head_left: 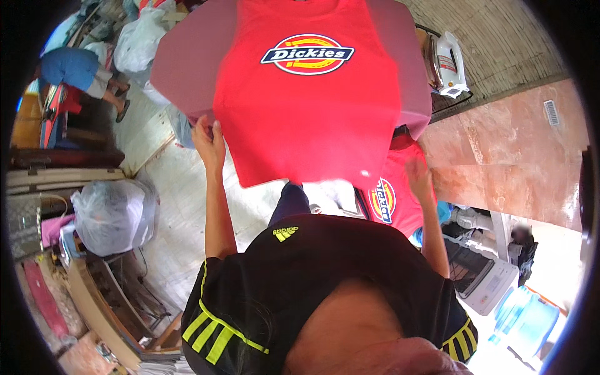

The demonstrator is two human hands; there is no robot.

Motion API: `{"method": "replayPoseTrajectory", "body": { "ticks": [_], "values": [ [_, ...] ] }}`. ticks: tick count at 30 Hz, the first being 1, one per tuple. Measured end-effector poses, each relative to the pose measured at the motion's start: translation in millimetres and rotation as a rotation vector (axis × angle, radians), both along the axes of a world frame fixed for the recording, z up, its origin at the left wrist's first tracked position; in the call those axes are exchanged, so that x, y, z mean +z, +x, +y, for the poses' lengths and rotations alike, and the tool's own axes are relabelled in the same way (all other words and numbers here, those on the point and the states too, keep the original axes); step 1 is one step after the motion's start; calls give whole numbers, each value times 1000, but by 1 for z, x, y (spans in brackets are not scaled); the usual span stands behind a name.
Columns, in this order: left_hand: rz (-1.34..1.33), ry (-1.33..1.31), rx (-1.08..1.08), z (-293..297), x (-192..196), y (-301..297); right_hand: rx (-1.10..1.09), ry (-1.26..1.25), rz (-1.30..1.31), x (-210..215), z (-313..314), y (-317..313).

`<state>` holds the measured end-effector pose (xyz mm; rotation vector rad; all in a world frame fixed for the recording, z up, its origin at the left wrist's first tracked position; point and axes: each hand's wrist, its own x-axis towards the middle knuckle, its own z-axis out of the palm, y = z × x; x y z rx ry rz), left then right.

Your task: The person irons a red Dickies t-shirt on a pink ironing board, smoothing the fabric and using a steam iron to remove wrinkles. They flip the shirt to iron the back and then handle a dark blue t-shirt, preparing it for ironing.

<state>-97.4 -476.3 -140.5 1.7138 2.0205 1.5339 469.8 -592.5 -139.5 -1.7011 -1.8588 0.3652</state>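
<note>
A red garment (300, 125) with a round yellow, white and dark printed emblem lies spread over a padded, dull-red ironing board (187, 59). Its lower edge hangs over the near side. My left hand (210, 145) is raised beside the garment's left edge, at the board's near left corner. Thumb and fingers are apart, and nothing shows in them. Low on the right, my right hand (420, 178) is smeared by motion, so its fingers cannot be read. It passes in front of a second red garment (400, 203) bearing a similar emblem, below the board.
A white iron (451, 65) stands right of the board. Beyond it is a reddish stone-patterned surface (506, 150). Stuffed plastic bags (115, 215) and wooden furniture line the left. At far left another person (75, 69) bends over. A blue water jug (525, 319) sits lower right.
</note>
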Motion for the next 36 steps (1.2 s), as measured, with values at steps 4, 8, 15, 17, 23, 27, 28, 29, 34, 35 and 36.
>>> {"method": "replayPoseTrajectory", "body": {
  "ticks": [4,8,15,17,23,27,28,29,34,35,36],
  "values": [
    [202,71,-45,80,51,14,-124,140,-68,82,121,-19],
    [300,-97,-60,145,67,17,-225,217,-142,69,217,-26],
    [154,-301,-299,163,80,12,-273,-110,-15,72,270,-43],
    [-187,-377,-385,163,88,14,-227,23,44,62,270,-31],
    [-363,-527,-549,169,101,2,-200,-143,155,65,268,-20],
    [-659,-703,-672,174,112,-4,-210,-429,468,93,273,-30],
    [-714,-701,-690,175,114,-3,-192,-433,499,102,271,-36],
    [-768,-698,-708,175,115,-1,-177,-437,530,105,272,-37],
    [-605,-790,-591,184,120,-34,-76,-572,537,86,279,-10],
    [-531,-786,-588,186,114,-42,-44,-559,535,81,280,-4],
    [-456,-795,-531,180,108,-50,-18,-583,578,80,283,-2]
  ]
}}
